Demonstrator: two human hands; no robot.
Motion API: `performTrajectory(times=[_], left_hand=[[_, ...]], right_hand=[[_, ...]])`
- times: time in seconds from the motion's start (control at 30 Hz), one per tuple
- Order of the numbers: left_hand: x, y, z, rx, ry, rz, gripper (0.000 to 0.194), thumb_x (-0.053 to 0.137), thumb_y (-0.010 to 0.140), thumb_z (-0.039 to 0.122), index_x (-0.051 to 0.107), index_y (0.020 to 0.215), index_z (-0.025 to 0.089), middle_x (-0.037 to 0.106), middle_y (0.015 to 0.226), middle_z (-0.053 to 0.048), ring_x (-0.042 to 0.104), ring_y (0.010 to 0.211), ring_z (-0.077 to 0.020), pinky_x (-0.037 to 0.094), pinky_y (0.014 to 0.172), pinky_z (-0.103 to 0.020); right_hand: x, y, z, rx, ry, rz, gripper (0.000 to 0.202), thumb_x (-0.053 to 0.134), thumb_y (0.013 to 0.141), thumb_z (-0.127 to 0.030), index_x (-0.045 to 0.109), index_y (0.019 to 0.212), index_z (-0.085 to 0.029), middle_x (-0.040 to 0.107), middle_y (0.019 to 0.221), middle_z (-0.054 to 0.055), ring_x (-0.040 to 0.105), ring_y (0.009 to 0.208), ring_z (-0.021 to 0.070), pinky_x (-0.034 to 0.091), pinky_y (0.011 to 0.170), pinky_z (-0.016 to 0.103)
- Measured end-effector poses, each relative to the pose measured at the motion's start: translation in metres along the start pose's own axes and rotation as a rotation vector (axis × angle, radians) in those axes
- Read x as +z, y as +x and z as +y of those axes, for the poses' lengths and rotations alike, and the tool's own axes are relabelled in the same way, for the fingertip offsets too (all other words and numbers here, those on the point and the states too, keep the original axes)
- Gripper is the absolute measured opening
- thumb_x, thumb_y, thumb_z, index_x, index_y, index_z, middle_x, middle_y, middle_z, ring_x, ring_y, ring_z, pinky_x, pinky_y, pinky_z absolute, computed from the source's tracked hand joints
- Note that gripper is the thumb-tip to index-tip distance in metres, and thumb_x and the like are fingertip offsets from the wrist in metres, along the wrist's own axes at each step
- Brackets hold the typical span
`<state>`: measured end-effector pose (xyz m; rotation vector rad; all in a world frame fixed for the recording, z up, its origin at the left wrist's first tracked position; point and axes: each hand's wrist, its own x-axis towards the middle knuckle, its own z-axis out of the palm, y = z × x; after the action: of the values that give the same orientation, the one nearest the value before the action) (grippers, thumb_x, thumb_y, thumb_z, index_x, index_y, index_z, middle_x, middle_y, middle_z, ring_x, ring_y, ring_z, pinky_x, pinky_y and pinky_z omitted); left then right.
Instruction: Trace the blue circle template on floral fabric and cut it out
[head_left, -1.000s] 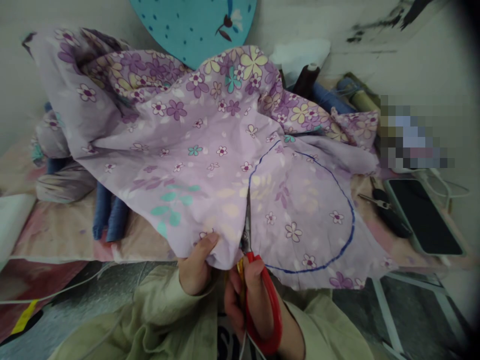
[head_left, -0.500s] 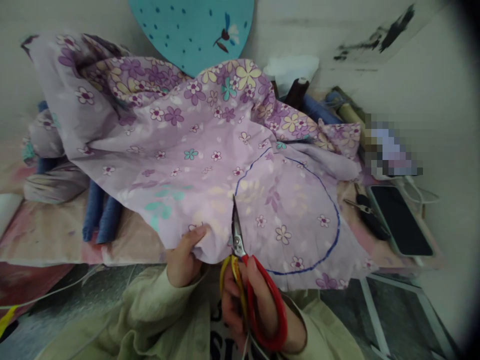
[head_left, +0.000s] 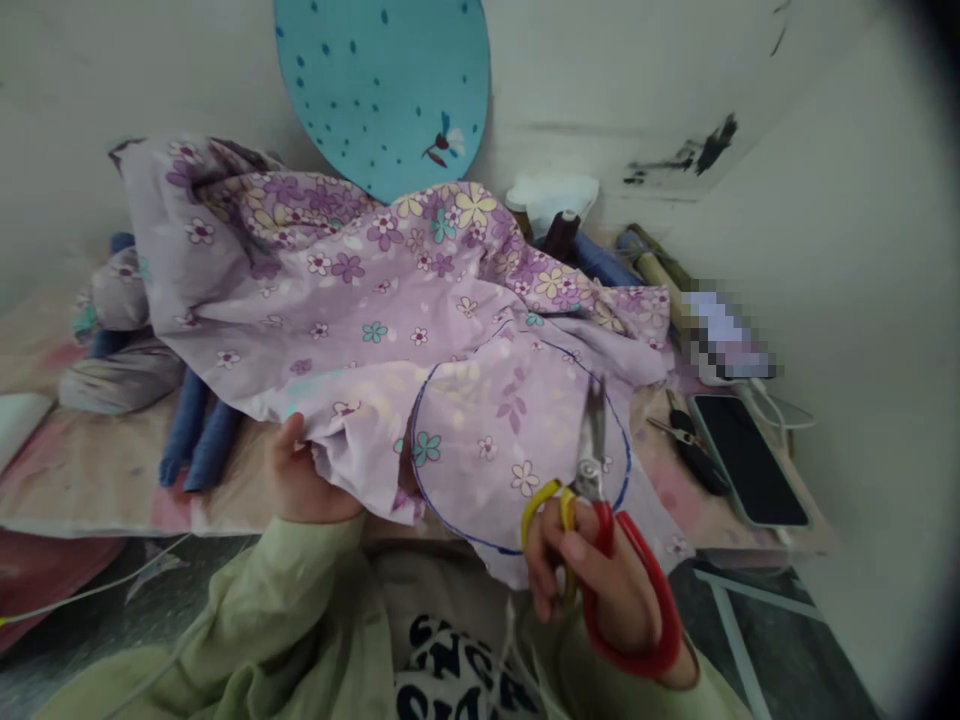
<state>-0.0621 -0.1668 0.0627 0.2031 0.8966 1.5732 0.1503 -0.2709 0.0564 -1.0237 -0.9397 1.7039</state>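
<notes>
A lilac floral cloth [head_left: 352,290] lies bunched over the table, with a blue line drawn in a large round shape on its right part. Along the left of that line runs a cut, and the cloth edges stand apart there. My left hand [head_left: 311,480] grips the cloth left of the cut, thumb on top and fingers hidden beneath. In my right hand [head_left: 592,570] are scissors [head_left: 590,480] with one red and one yellow handle loop. Their blades, slightly blurred and nearly closed, point away from me above the right side of the drawn shape.
On the right of the table [head_left: 75,500] lie a phone [head_left: 750,460] and keys [head_left: 694,445], with a white cable. Blue fabric rolls [head_left: 199,430] lie at the left. A dark thread spool [head_left: 562,235] stands at the back, and a turquoise dotted board [head_left: 390,100] leans on the wall.
The scissors have left the cut and moved right with my right hand. My left hand has drawn its piece of cloth leftward, so the cut gapes. The view has also shifted.
</notes>
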Motion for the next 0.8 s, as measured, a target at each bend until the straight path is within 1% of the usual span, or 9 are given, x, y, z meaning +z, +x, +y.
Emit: performTrajectory(times=[0.13, 0.2, 0.23, 0.3, 0.4, 0.53, 0.63, 0.73, 0.8], left_hand=[[0.012, -0.005, 0.014, -0.121, -0.059, 0.066, 0.039, 0.03, 0.076, 0.035, 0.062, 0.067, 0.015, 0.062, 0.052, -0.004, 0.059, 0.05, -0.0148, 0.051, 0.059, -0.026], [0.013, -0.007, 0.017, -0.159, -0.039, 0.065, 0.041, 0.029, 0.077, 0.035, 0.062, 0.068, 0.014, 0.06, 0.05, -0.005, 0.06, 0.05, -0.0159, 0.049, 0.052, -0.025], [0.013, -0.008, 0.018, -0.155, -0.038, 0.066, 0.04, 0.028, 0.077, 0.034, 0.062, 0.069, 0.014, 0.061, 0.051, -0.005, 0.06, 0.051, -0.0163, 0.048, 0.05, -0.024], [0.011, -0.009, 0.018, -0.15, -0.06, 0.065, 0.039, 0.029, 0.077, 0.032, 0.062, 0.07, 0.013, 0.065, 0.057, -0.006, 0.062, 0.053, -0.0166, 0.049, 0.051, -0.025], [0.007, -0.011, 0.018, -0.167, -0.144, 0.011, 0.035, 0.031, 0.075, 0.03, 0.062, 0.07, 0.015, 0.068, 0.063, -0.005, 0.064, 0.056, -0.017, 0.052, 0.065, -0.029], [0.002, -0.011, 0.019, -0.141, -0.192, -0.087, 0.025, 0.038, 0.071, 0.026, 0.061, 0.071, 0.017, 0.068, 0.065, -0.003, 0.065, 0.059, -0.0165, 0.05, 0.078, -0.03], [-0.001, -0.012, 0.02, -0.101, -0.127, -0.143, 0.018, 0.044, 0.07, 0.026, 0.06, 0.069, 0.018, 0.069, 0.066, -0.002, 0.065, 0.061, -0.0163, 0.048, 0.082, -0.031], [-0.006, -0.012, 0.02, -0.046, -0.061, -0.163, 0.014, 0.051, 0.066, 0.029, 0.062, 0.071, 0.021, 0.069, 0.069, 0.0, 0.065, 0.065, -0.0164, 0.05, 0.08, -0.03], [-0.009, -0.014, 0.02, -0.038, -0.025, -0.171, 0.015, 0.055, 0.063, 0.03, 0.063, 0.073, 0.022, 0.07, 0.072, 0.001, 0.066, 0.068, -0.017, 0.051, 0.078, -0.03]], right_hand=[[0.001, 0.013, 0.004, -0.109, -0.342, 0.274, 0.035, 0.062, 0.072, -0.035, 0.032, 0.059, -0.022, 0.057, 0.064, 0.0, 0.054, 0.053, 0.0123, 0.044, 0.05, 0.025], [0.009, 0.022, 0.013, -0.177, -0.506, 0.337, 0.029, 0.066, 0.067, -0.034, 0.041, 0.064, -0.02, 0.062, 0.081, 0.005, 0.058, 0.067, 0.0159, 0.049, 0.062, 0.03], [0.013, 0.026, 0.019, -0.207, -0.589, 0.356, 0.025, 0.067, 0.066, -0.033, 0.048, 0.074, -0.019, 0.063, 0.088, 0.007, 0.059, 0.073, 0.0184, 0.05, 0.068, 0.033], [0.021, 0.038, 0.033, -0.273, -0.734, 0.395, 0.046, 0.068, 0.065, -0.03, 0.05, 0.105, -0.016, 0.061, 0.096, 0.011, 0.059, 0.085, 0.0235, 0.05, 0.074, 0.038], [0.03, 0.056, 0.056, -0.401, -0.894, 0.451, 0.071, 0.064, 0.068, -0.023, 0.031, 0.13, -0.014, 0.05, 0.118, 0.019, 0.05, 0.108, 0.0296, 0.046, 0.086, 0.046], [0.039, 0.073, 0.078, -0.53, -1.05, 0.462, 0.071, 0.052, 0.07, -0.011, 0.022, 0.134, -0.01, 0.023, 0.141, 0.021, 0.025, 0.129, 0.0302, 0.035, 0.099, 0.049], [0.041, 0.075, 0.08, -0.524, -1.077, 0.444, 0.067, 0.047, 0.069, -0.008, 0.026, 0.132, -0.004, 0.024, 0.141, 0.023, 0.028, 0.128, 0.0304, 0.038, 0.096, 0.047], [0.032, 0.069, 0.066, -0.447, -1.067, 0.419, 0.06, 0.042, 0.068, -0.005, 0.038, 0.128, -0.006, 0.052, 0.121, 0.02, 0.051, 0.107, 0.0292, 0.045, 0.084, 0.045], [0.02, 0.062, 0.049, -0.416, -1.076, 0.435, 0.055, 0.042, 0.065, -0.004, 0.05, 0.119, -0.011, 0.064, 0.1, 0.014, 0.059, 0.086, 0.0255, 0.048, 0.075, 0.04]])
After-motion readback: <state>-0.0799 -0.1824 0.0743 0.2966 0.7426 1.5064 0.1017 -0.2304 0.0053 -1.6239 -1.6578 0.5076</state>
